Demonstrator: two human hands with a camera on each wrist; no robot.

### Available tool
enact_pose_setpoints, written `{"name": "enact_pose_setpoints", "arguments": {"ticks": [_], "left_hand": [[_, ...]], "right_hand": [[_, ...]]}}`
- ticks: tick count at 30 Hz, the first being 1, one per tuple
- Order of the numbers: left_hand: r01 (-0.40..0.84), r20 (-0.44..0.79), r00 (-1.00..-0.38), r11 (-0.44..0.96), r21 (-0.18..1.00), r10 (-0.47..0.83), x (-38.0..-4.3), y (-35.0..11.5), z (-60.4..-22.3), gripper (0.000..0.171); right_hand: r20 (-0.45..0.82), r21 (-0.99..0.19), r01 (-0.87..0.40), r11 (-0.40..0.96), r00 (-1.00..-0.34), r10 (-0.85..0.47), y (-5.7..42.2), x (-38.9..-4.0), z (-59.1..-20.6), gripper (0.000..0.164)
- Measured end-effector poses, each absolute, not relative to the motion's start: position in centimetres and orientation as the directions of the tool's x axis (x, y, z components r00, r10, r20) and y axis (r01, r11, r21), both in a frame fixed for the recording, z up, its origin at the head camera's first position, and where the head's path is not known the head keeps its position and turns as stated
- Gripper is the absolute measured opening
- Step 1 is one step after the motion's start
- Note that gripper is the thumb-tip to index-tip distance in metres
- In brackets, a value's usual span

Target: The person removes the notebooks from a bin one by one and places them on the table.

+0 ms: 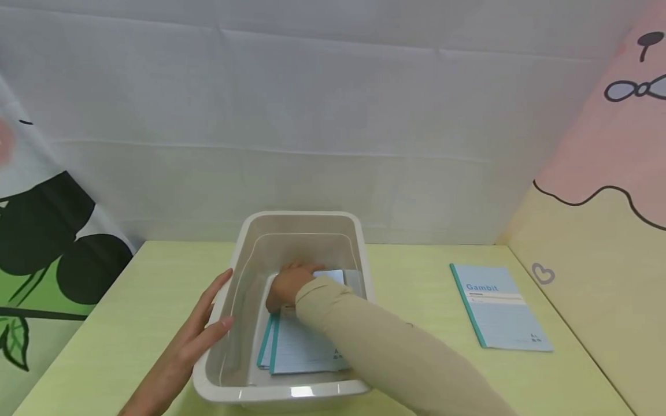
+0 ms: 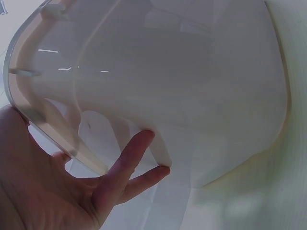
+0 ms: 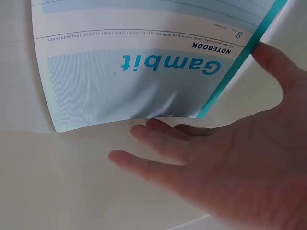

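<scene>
A whitish plastic bin stands on the table. My left hand holds its left side, thumb over the rim and fingers against the outer wall, as the left wrist view also shows. Inside the bin, light blue notebooks with teal spines lie overlapping, the upper notebook slightly offset from the lower one. My right hand reaches in at their far end. In the right wrist view its fingers extend loosely by the "Gambit" notebook's top edge, and the thumb is at the spine. My right sleeve covers part of the notebooks.
Another Gambit notebook lies flat on the pale green table, to the right of the bin. A white cloth backdrop hangs behind, with printed panels at both sides; the right panel borders the table edge.
</scene>
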State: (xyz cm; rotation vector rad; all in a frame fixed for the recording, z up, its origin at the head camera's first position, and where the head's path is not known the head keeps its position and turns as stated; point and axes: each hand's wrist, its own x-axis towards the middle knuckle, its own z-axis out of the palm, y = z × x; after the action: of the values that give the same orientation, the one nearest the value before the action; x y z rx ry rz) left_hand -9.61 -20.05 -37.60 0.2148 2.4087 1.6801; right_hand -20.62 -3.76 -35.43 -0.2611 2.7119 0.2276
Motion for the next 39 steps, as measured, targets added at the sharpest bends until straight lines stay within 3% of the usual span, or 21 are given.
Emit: {"name": "enact_pose_setpoints", "arguments": {"ticks": [6, 11, 16, 20, 22, 30, 39], "left_hand": [[-0.006, -0.091, -0.969, 0.345, 0.939, 0.231, -9.9, -20.0, -37.6, 0.066], [-0.028, -0.11, -0.968, 0.341, 0.94, 0.224, -9.9, -19.9, -37.6, 0.067], [-0.006, -0.086, -0.969, 0.325, 0.946, 0.231, -9.8, -19.8, -37.6, 0.066], [0.012, -0.068, -0.969, 0.32, 0.947, 0.237, -9.8, -19.9, -37.7, 0.066], [0.023, -0.059, -0.968, 0.322, 0.947, 0.242, -9.8, -20.0, -37.7, 0.066], [0.026, -0.056, -0.969, 0.322, 0.946, 0.241, -9.8, -20.1, -37.8, 0.066], [0.007, -0.073, -0.969, 0.321, 0.947, 0.237, -9.4, -20.2, -37.3, 0.064]], "right_hand": [[-0.423, 0.075, -0.165, 0.983, -0.898, -0.119, -3.7, -21.3, -35.1, 0.091], [-0.41, 0.157, -0.123, 0.98, -0.911, -0.048, -4.1, -22.1, -35.7, 0.096], [-0.326, 0.176, -0.176, 0.969, -0.939, -0.111, -4.0, -22.8, -37.5, 0.092], [-0.273, 0.235, -0.262, 0.936, -0.942, -0.196, -3.7, -22.3, -37.0, 0.072], [-0.238, 0.299, -0.288, 0.91, -0.946, -0.222, -3.7, -22.1, -36.3, 0.071], [-0.089, 0.406, -0.222, 0.886, -0.975, -0.203, -4.2, -23.9, -35.3, 0.095], [0.108, 0.367, -0.188, 0.911, -0.964, -0.242, -3.6, -24.2, -33.1, 0.07]]}}
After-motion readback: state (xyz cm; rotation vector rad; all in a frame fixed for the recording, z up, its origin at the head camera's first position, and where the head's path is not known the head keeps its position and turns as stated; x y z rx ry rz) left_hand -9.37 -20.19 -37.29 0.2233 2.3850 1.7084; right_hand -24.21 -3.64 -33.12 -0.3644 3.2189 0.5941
